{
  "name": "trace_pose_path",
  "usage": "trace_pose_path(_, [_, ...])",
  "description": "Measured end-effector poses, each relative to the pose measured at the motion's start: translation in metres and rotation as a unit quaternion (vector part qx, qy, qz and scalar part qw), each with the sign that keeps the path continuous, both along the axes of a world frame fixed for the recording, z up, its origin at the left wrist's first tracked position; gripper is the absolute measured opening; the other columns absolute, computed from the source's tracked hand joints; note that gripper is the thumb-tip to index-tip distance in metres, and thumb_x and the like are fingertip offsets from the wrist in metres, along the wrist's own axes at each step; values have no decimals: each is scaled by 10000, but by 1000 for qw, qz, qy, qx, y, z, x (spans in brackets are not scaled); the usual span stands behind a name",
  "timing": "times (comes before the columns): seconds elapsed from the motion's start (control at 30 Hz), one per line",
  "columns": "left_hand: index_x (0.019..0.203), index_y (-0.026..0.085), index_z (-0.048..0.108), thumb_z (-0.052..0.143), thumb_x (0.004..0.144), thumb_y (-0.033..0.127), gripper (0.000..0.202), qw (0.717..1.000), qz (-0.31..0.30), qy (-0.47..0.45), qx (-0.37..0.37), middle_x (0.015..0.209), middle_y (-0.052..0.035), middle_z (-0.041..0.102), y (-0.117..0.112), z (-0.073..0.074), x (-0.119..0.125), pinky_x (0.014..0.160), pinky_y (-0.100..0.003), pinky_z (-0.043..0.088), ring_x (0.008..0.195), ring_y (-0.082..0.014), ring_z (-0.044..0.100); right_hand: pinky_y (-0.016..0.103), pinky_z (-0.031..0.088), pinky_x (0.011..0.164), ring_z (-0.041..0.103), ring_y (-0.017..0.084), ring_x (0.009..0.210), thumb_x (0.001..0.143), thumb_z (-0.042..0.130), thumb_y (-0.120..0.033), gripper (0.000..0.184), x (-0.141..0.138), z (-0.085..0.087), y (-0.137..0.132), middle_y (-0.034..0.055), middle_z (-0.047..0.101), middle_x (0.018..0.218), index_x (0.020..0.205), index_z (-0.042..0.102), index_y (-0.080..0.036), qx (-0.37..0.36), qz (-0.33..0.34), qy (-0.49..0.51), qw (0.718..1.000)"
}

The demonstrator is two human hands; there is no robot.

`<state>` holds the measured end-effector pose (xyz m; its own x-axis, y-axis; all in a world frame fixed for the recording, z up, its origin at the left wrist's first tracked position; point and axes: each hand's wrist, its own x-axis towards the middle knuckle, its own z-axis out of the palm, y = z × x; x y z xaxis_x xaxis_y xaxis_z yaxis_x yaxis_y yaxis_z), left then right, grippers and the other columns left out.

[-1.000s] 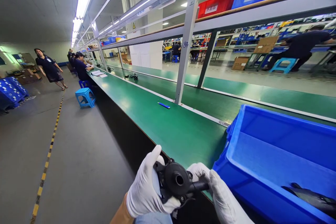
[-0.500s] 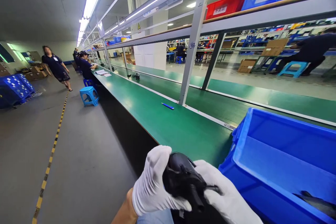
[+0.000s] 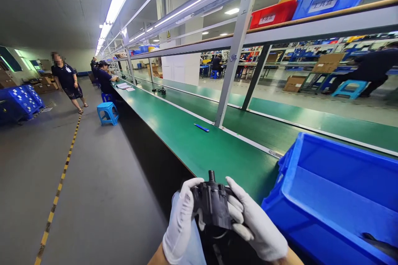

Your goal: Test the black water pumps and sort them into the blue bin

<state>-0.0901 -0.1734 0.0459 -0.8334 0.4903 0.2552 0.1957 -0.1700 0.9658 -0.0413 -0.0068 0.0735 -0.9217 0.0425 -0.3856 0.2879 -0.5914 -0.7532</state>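
Both gloved hands, left hand (image 3: 180, 225) and right hand (image 3: 256, 227), grip the black part (image 3: 213, 205), nozzle up, axis vertical, over the worktop (image 3: 199, 149) edge; blue bin (image 3: 326, 198) just right.

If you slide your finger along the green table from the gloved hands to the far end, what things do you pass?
Black plastic part held in both hands → blue pen → black gadget with a cable → white papers.

Left hand (image 3: 180, 223) and right hand (image 3: 255, 225), white-gloved, grip black plastic part (image 3: 213, 205) from both sides, stub pointing up, over near edge of green bench (image 3: 192, 140). Blue bin (image 3: 336, 198) just right of hands. Blue pen (image 3: 202, 127) farther along bench, by upright post (image 3: 234, 54).
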Motion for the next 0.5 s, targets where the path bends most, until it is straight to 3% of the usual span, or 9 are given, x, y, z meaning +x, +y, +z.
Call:
trace_pose_path(0.1, [1279, 245, 663, 377, 1034, 660, 560, 980, -41, -162, 110, 988, -70, 666, -3, 12, 6, 644, -290, 528, 732, -158, 587, 103, 122, 256, 84, -34, 301, 435, 868, -846, 1080, -10, -1, -3, -130, 118, 390, 529, 3, -206, -32, 18, 20, 999])
trace_pose_path(0.2, [1212, 229, 701, 482, 1013, 631, 499, 959, -54, -216, 176, 969, -63, 659, -2, 21, 11, 602, -238, 483, 696, -120, 542, 112, 142, 230, 90, -32, 258, 390, 882, -840, 1141, -12, -1, -4, -120, 75, 352, 488, -64, -210, -41, 15, 33, 998])
trace_pose_path(0.33, [1120, 214, 716, 611, 958, 611, 442, 954, -73, -229, 181, 805, -18, 589, -1, 29, 10, 560, -217, 445, 623, -95, 494, 99, 161, 246, 109, -33, 283, 446, 879, -838, 1093, -6, 4, -4, -123, 114, 372, 524, -8, -205, -34, 4, 26, 999])
trace_pose_path(0.43, [1097, 227, 710, 677, 913, 607, 424, 947, -82, -251, 183, 725, 18, 512, -2, 29, 7, 512, -206, 410, 565, -80, 442, 84, 170, 283, 160, -33, 315, 584, 855, -818, 943, 2, 14, -5, -121, 229, 409, 532, 149, -194, -4, -16, 24, 1000])
trace_pose_path(0.5, [1096, 230, 721, 635, 944, 602, 411, 948, -78, -239, 193, 761, 4, 528, -2, 25, 5, 518, -215, 427, 590, -90, 453, 91, 195, 318, 227, -30, 318, 698, 772, -840, 843, 9, 22, -6, -105, 314, 432, 533, 278, -178, 59, -22, 33, 997])
